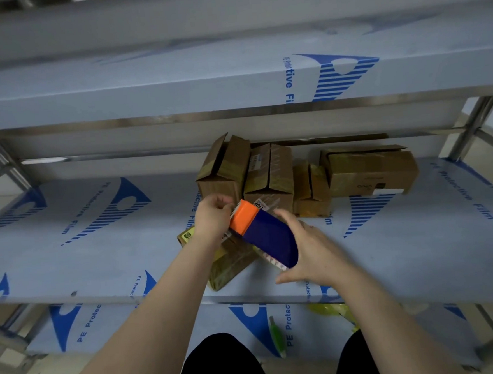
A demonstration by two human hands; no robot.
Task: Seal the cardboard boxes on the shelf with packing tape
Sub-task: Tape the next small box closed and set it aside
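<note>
Shelving of steel, wrapped in blue-printed protective film, is viewed from above by a person standing before it. On the middle shelf (98, 255) a tape dispenser (264, 232), dark blue with an orange front end, is held above a small cardboard box (230, 264) lying near the shelf's front edge. The right hand (311, 249) is wrapped around the dispenser's rounded rear. The left hand (212, 218) is pinched together at the toothed orange end, apparently on the loose tape end, though the tape itself cannot be made out.

Behind, towards the back of the shelf, more boxes are grouped: a tall box (223, 168) with flaps standing open, a second box (270, 173) beside it, a smaller box (312, 191), and a long box (372, 169) to the right whose top flap appears slightly lifted.

Progress is judged early: no fresh strip is clearly seen laid on the near box, and at least one rear box remains open.
</note>
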